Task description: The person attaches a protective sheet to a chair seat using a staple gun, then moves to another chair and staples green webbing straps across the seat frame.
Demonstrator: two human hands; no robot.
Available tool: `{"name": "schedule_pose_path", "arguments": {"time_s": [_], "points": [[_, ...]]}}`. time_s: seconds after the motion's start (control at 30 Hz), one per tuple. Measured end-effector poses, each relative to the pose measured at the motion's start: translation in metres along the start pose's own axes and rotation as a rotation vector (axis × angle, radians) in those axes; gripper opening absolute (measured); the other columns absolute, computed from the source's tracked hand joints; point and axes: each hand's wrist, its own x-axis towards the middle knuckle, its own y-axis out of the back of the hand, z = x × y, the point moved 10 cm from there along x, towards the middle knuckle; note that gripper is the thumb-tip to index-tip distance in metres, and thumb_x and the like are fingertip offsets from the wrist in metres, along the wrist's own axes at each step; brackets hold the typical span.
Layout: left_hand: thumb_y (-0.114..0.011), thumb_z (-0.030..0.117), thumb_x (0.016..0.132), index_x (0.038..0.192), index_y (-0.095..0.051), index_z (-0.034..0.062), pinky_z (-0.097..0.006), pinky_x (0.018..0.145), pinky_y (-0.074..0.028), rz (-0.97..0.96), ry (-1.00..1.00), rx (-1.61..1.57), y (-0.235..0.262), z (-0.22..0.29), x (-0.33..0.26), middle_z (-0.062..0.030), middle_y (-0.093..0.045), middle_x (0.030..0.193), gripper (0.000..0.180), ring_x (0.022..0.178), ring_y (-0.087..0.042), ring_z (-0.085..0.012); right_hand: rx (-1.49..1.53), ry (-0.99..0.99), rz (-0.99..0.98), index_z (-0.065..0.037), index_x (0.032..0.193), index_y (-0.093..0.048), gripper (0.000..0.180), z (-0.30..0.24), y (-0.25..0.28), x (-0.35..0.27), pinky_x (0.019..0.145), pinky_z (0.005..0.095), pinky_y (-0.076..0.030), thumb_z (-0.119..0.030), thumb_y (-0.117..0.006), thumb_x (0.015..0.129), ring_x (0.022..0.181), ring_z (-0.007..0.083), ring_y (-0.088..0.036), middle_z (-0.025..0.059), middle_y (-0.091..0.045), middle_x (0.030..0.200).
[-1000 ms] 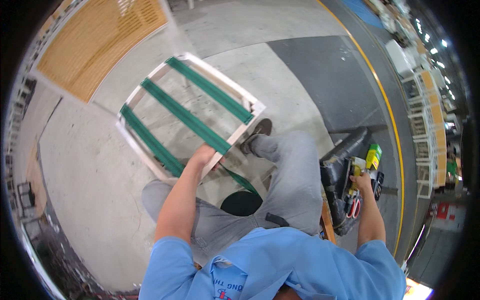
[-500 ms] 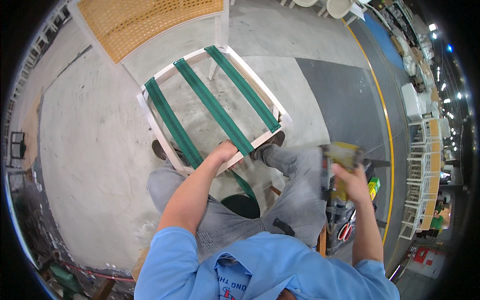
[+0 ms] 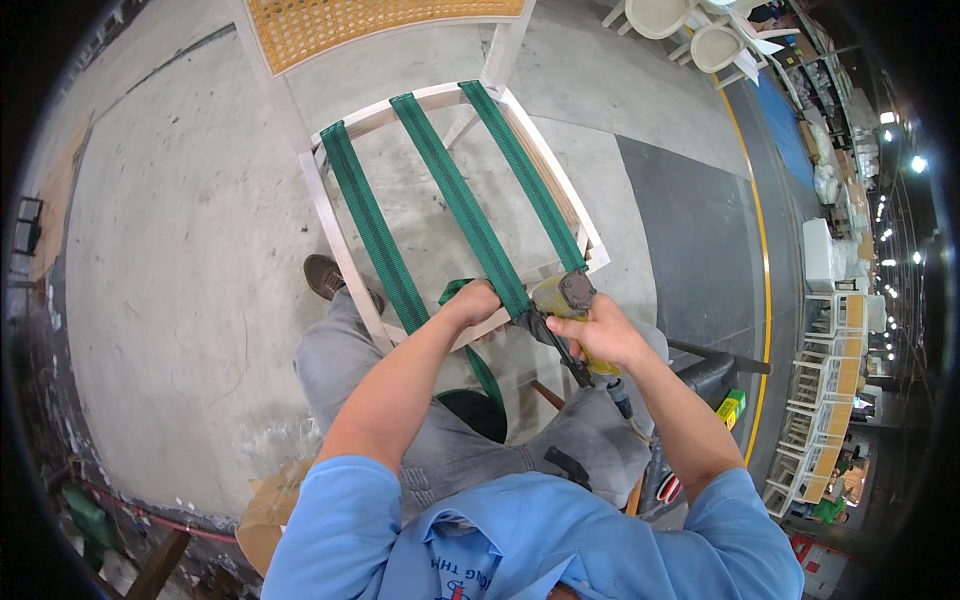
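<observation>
A pale wooden chair frame stands before me, with a woven cane back. Three dark green webbing straps cross its seat opening. My left hand is closed at the front rail beside the middle strap, gripping green webbing; its fingertips are partly hidden. A loose tail of webbing hangs from there to a dark roll between my legs. My right hand is wrapped round a yellow and black staple gun, whose nose is at the front rail, right by the middle strap's end.
A black padded bench at my right carries a green and yellow box and red-handled scissors. A hose fitting trails from the gun. White chair frames line the far right. Cardboard lies at my left.
My right hand has brought the staple gun from beside the bench leftward to the front rail. The left hand stays at the rail, and a piece of webbing now shows above it.
</observation>
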Motion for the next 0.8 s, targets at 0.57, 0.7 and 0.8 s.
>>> {"name": "schedule_pose_path", "arguments": {"time_s": [0.57,0.7,0.8], "points": [[-0.066,0.019,0.093,0.097,-0.076,-0.0025,-0.041,0.049,-0.055,0.059,0.071,-0.005,0.006,-0.017,0.013,-0.015,-0.075,0.079,0.024,0.057,-0.071,-0.0275,0.018,-0.02,-0.03,0.002,0.113,-0.067,0.037,0.002,-0.018,0.004,0.049,0.0314,-0.049,-0.027,-0.078,0.093,0.055,0.0126,-0.059,0.0041,-0.065,0.073],[-0.065,0.02,0.094,0.096,-0.075,-0.0029,-0.042,0.048,-0.055,0.011,0.021,0.079,0.002,-0.011,0.013,-0.0155,-0.075,0.079,0.026,0.055,-0.07,-0.0275,0.01,-0.036,-0.063,0.002,0.113,-0.066,0.038,0.003,-0.028,-0.001,0.049,0.0307,-0.049,-0.027,-0.078,0.092,0.055,0.0123,-0.059,0.0034,-0.064,0.072],[-0.064,0.024,0.094,0.098,-0.076,-0.0025,-0.042,0.047,-0.055,0.0,0.013,0.047,0.0,-0.01,0.013,-0.017,-0.076,0.083,0.03,0.054,-0.07,-0.0269,0.058,-0.006,-0.037,0.001,0.113,-0.066,0.039,0.0,-0.021,-0.009,0.049,0.0302,-0.049,-0.029,-0.079,0.093,0.056,0.012,-0.059,0.0026,-0.064,0.073]]}}
